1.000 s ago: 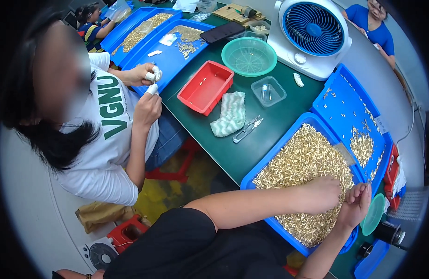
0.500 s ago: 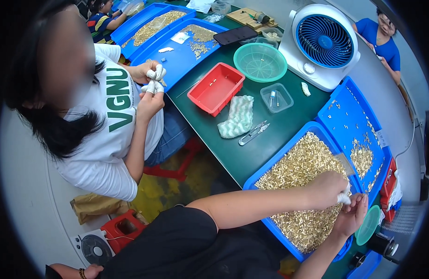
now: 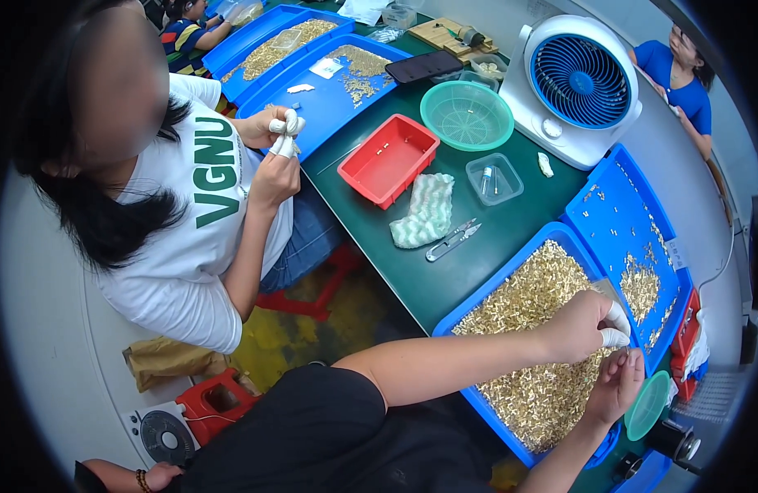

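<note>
My left hand (image 3: 578, 326), with white finger covers on its fingertips, reaches over a blue tray (image 3: 487, 289) heaped with small brass-coloured metal pieces (image 3: 523, 300). Its fingers are closed in a pinch. Just below it, my right hand (image 3: 615, 388) is bare, with thumb and fingertips pressed together. The two sets of fingertips almost meet above the tray's right side. Whatever they hold is too small and too hidden to name. Right behind them, a second blue tray (image 3: 613, 193) has a smaller pile and scattered pieces.
On the green table (image 3: 375, 238) are a red bin (image 3: 395, 182), wavy foam (image 3: 424, 215), thread snips (image 3: 453, 239), a clear box (image 3: 510, 187), a green basket (image 3: 468, 123) and a fan (image 3: 580, 82). A co-worker's hands (image 3: 282, 152) work at left. A green dish (image 3: 648, 407) lies near my right hand.
My left hand has shifted slightly up, and its covered fingers show more plainly. My right hand has moved slightly left and down. The whole view has shifted slightly.
</note>
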Demonstrator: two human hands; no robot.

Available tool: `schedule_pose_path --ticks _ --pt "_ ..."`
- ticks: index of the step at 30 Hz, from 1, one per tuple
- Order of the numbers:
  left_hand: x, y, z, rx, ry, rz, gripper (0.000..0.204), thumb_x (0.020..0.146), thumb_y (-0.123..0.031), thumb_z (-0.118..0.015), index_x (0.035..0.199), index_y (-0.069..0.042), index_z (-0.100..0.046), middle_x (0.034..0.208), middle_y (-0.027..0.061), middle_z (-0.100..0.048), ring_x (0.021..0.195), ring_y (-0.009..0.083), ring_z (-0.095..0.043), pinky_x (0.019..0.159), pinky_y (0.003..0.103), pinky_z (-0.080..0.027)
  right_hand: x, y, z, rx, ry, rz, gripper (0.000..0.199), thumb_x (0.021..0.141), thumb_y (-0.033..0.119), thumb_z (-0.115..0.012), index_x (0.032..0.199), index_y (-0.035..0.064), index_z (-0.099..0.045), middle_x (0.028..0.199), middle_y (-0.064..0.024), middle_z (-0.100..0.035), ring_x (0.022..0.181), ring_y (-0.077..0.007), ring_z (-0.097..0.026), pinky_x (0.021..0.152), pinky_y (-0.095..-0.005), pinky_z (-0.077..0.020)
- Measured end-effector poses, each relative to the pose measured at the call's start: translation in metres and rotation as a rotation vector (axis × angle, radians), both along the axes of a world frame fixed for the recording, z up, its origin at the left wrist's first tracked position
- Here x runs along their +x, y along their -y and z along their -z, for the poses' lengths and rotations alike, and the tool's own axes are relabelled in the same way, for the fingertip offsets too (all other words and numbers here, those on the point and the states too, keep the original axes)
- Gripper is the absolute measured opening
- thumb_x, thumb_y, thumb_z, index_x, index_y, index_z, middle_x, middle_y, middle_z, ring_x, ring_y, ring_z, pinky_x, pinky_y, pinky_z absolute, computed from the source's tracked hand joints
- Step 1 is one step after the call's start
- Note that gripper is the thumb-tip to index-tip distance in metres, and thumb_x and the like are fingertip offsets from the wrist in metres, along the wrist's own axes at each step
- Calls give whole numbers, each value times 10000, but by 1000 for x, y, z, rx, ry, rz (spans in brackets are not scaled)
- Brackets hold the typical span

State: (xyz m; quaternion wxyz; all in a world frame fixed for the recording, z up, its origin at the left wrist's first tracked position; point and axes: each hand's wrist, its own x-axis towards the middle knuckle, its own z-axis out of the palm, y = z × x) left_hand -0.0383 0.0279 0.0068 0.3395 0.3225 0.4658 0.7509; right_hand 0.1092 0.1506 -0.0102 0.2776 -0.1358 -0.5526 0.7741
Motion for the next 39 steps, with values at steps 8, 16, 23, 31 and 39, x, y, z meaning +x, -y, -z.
schedule_pose_path --ticks 8,16,23,31,39 --pt "-1 0 4 7 -312 -167 100 795 -76 -683 822 18 -668 726 141 -661 650 206 -630 599 312 -483 1 -1 4 121 82 104 106 940 113 -528 878 38 -485 780 -13 -481 638 -61 -417 538 -183 -326" --pt "-5 4 -1 -291 -514 -108 128 763 -108 -689 739 13 -653 707 167 -647 642 320 -624 591 394 -476 1 -2 2 120 131 70 128 936 139 -550 873 40 -499 779 -5 -490 642 -51 -430 533 -176 -321" --pt "6 -6 14 -51 -470 -196 203 753 -211 -725 683 -31 -663 630 138 -630 578 307 -614 555 391 -466 0 2 6 157 163 32 121 934 155 -550 898 48 -508 730 -6 -507 629 -53 -442 532 -178 -324" --pt "4 1 3 -242 -450 -101 296 729 -315 -750 671 -38 -663 656 131 -629 615 306 -619 593 395 -478 -5 -1 2 -165 38 111 157 954 159 -499 849 47 -468 686 -1 -463 566 -55 -409 499 -181 -315" --pt "26 -6 43 -245 -1218 126 104 591 -114 -695 636 -24 -669 707 124 -629 733 307 -623 723 401 -498 -3 -7 -2 -275 -41 104 176 984 172 -452 871 41 -483 700 -15 -430 541 -73 -365 495 -213 -313"
